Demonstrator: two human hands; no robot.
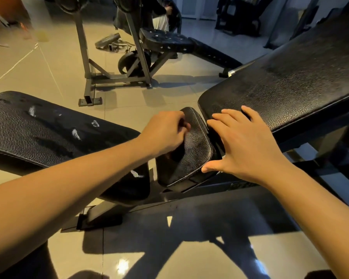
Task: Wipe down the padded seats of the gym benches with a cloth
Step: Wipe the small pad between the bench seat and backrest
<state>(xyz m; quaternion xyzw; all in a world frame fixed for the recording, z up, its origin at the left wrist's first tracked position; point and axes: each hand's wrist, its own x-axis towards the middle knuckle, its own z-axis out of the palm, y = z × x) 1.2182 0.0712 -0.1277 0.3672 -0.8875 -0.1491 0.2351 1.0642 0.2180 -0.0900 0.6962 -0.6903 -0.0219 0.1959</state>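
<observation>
Small seat (193, 146): It is found in the middle, low down, between the long flat pad and the big tilted pad. It is tipped up a little.
How the seat will handle: It is judged to be soft under a tough, bumpy black skin. It is fixed to a heavy frame, so it will not slide when it is rubbed. The skin looks shiny, so a cloth should glide over it. The stitched edge could catch dirt.
Where to take hold: The seat itself need not be lifted. It can be steadied at its side edge while the top is wiped.
Left hand (165, 133): It is laid on the top end of the small seat, with the fingers curled in tight. No cloth is seen in it.
Right hand (244, 141): It is spread flat and loose. The thumb is touching the seat's side edge, and the fingers are resting on the low end of the big tilted pad (290, 83).
Cloth: None can be seen.
Long flat pad (48, 129): It is just beside the seat, on the left. Its skin is worn, and four bigger white spots are counted.
Far bench (169, 40): It is well apart, at the back, on the tiled floor (48, 63).
Count: Two hands, one small seat and three benches are seen.
</observation>
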